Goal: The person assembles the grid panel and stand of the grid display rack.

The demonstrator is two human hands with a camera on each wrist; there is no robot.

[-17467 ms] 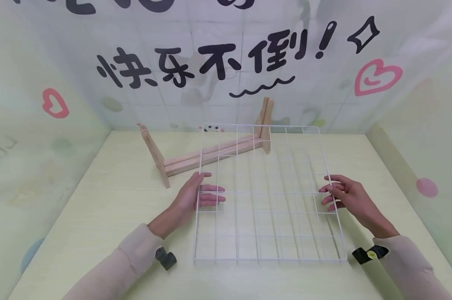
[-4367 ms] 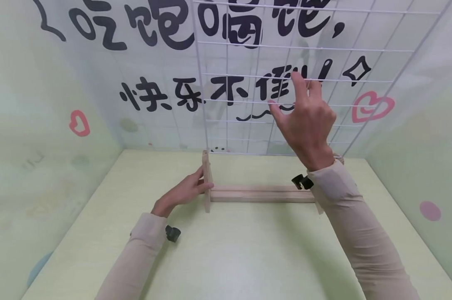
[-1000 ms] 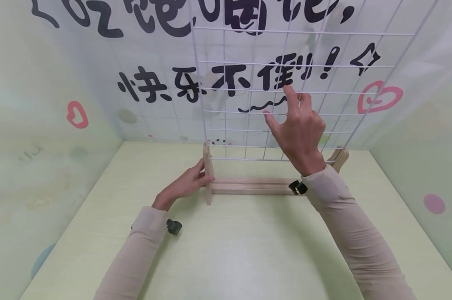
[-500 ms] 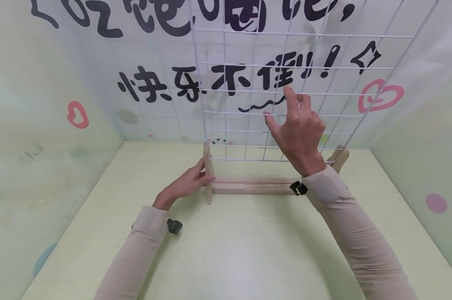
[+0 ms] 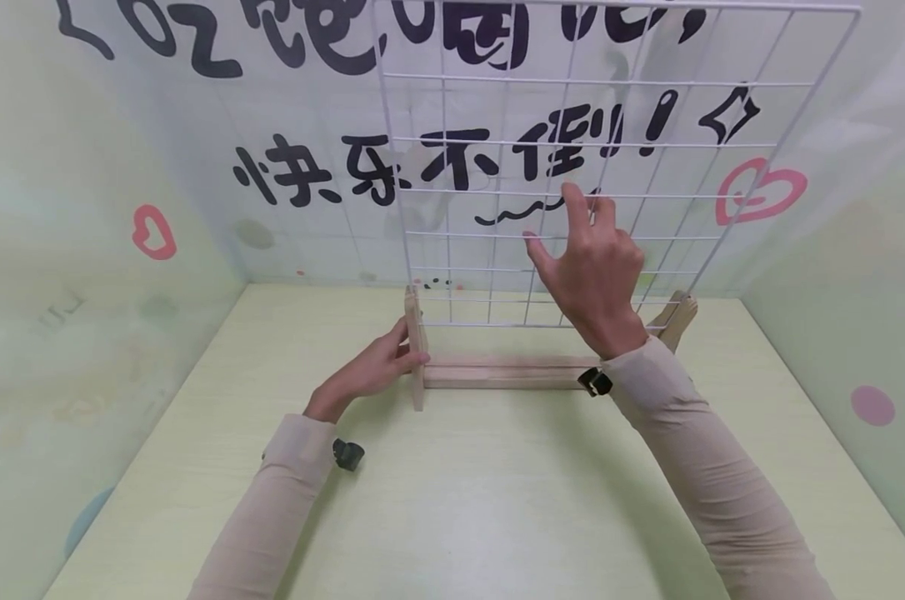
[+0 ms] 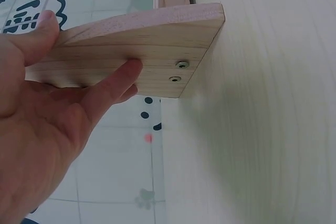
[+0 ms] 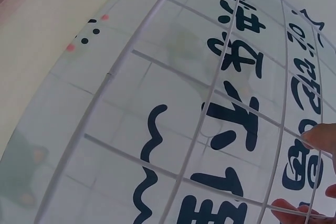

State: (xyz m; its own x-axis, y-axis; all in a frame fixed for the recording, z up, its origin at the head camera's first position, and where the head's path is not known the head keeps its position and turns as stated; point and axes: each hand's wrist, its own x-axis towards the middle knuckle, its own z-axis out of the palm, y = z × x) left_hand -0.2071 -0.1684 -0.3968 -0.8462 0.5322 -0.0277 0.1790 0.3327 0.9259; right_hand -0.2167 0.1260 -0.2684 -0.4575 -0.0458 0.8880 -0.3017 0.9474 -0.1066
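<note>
From my end of the feed, at the left, I see the left hand (image 5: 375, 364) pinching the left end piece (image 5: 416, 333) of the wooden stand (image 5: 508, 377), a hold that matches half a second ago. The left wrist view shows pale, straight-grained timber with a gently curved edge and two small metal screw heads (image 6: 182, 65). Going right, the stand's straight rail runs low across the smooth, pale table (image 5: 460, 492). Above it, the wire grid (image 5: 460, 192) stands tilted between the end pieces, and here I notice the change: its top edge has just dropped into the head view, while its lower edge stays near the tops of the end pieces. I take that to mean the grid's lean is being worked against a steadied stand; whether its corners sit in the wood I cannot tell. The wires are thin, white and round, crossing in a regular mesh. Next, the right hand (image 5: 593, 271) holds those wires with bent fingers and spread thumb, having shifted slightly with them. Farthest right, the right end piece (image 5: 677, 321) shows a rounded tip, its foot hidden by the right sleeve (image 5: 692, 433)
</note>
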